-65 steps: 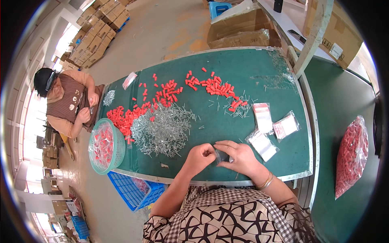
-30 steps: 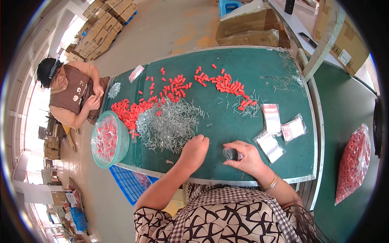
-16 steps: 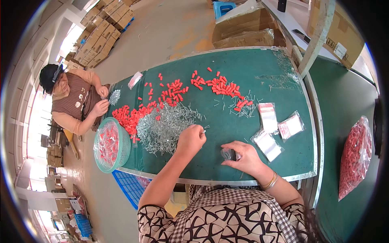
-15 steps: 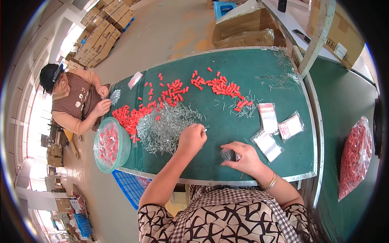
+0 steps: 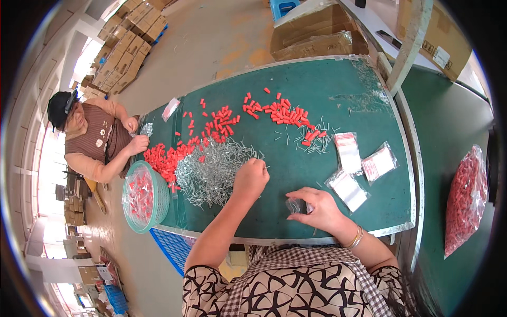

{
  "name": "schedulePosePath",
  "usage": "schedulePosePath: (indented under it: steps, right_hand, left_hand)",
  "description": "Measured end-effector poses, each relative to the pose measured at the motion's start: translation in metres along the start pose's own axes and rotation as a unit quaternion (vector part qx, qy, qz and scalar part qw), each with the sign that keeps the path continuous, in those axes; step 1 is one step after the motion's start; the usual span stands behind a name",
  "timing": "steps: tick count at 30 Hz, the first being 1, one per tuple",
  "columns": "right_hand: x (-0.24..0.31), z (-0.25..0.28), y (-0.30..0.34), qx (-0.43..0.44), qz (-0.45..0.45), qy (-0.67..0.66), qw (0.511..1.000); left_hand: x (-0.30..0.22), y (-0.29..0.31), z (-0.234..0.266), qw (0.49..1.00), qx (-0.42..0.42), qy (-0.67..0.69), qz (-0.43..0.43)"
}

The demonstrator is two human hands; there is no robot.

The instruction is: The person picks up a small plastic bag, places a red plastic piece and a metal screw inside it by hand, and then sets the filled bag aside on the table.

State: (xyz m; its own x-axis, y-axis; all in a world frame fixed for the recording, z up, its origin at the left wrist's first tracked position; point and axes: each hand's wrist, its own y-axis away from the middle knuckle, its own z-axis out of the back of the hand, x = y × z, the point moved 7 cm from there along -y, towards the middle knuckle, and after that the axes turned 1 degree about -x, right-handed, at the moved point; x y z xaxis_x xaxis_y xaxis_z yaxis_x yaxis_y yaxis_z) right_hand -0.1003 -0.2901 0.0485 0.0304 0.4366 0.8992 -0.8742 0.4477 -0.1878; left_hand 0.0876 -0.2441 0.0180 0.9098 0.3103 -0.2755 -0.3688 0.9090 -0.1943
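My left hand [image 5: 251,179] is closed in a pinch at the right edge of a heap of thin silver screws [image 5: 208,174]. A short silvery tip, seemingly a screw, shows at its fingertips. To the right, my right hand [image 5: 319,210] curls above the green table, thumb and fingers around a small clear plastic bag [image 5: 293,205]. What the bag contains is too small to tell. Red plastic plugs [image 5: 161,161] lie heaped left of the screws, and more red plugs [image 5: 285,112] are scattered beyond, beside a smaller patch of screws [image 5: 317,143].
Stacks of flat clear bags [image 5: 348,190] lie right of my right hand. A mint basket [image 5: 161,198] with bagged red plugs stands at the table's left edge. Across the left end, a co-worker [image 5: 97,137] handles small parts. A large bag of red pieces [image 5: 466,201] lies far right.
The view has shifted slightly. Both my hands keep nearly the same place and grip, the left still by the screws and the right around the bag.
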Motion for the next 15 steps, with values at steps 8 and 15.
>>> schedulePosePath:
  steps: [8, 15]
  right_hand:
    - [-0.002, -0.002, 0.0, 0.013, -0.002, -0.008, 1.0]
    - [-0.001, -0.001, 0.0, 0.007, -0.005, -0.016, 1.0]
  left_hand:
    - [0.014, -0.016, 0.021, 0.998, -0.051, 0.015, 0.021]
    - [0.001, -0.015, 0.006, 0.999, 0.005, -0.05, -0.004]
